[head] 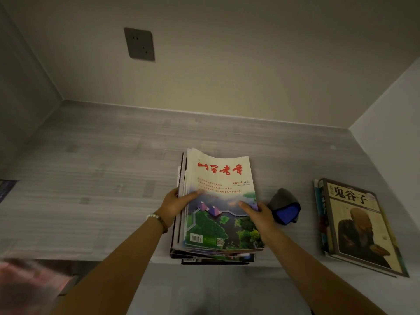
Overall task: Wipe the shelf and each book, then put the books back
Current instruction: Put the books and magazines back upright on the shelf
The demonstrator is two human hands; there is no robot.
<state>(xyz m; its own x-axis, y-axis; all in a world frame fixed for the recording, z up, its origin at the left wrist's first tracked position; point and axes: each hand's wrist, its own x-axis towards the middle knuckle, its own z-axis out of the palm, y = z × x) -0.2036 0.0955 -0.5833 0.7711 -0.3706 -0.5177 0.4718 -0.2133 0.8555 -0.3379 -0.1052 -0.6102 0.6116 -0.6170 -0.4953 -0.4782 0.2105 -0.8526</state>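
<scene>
Magazine stack [218, 208] at front edge of shelf [102, 178], mid-width, long axis front-to-back. Clamped at both long sides: left hand [176, 204] and right hand [259, 212], thumbs on top cover, other fingers hidden. Equally near.

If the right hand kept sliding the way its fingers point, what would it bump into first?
The top magazine: the right hand grips its right edge, fingers pointing left across the cover. Farther on it would probably meet the left hand, though depth is hard to judge.
</scene>
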